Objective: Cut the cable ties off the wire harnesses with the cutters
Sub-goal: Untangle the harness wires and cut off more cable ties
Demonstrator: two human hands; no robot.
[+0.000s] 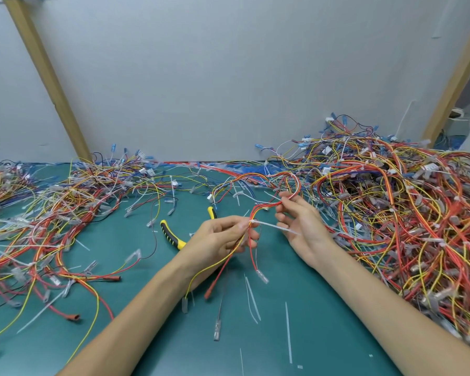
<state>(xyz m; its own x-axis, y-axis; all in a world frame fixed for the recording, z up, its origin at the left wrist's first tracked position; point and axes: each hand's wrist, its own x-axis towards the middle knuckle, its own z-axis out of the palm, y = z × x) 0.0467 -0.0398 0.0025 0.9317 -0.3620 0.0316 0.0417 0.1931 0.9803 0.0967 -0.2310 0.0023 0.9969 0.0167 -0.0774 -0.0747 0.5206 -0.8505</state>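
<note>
Green matting covers the table (pixel 136 267) under a plain grey wall (pixel 228 77), with tangled heaps of harnesses (pixel 391 213) banked on both sides and cut tie strips scattered between. Over the middle, 2 hands hold 1 harness (pixel 258 210) of red, yellow and white wires. The left hand (pixel 223 237) is curled round the bundle just below a white cable tie (pixel 274 227), whose tail sticks out to the right. The right hand (pixel 299 221) pinches the wire loop higher up between thumb and forefinger, its other fingers loosely spread. The cutters (pixel 170 234), with yellow and black handles, lie on the table beside the left hand, their head hidden behind it. I judge the harness light and limp: it will sag and swing unless held close to the tie on both sides. The thin insulation looks easy to nick, while the tie is stiffer plastic. The best hold is probably right beside the tie's head, wires kept taut, so the blades meet only the strap.
</note>
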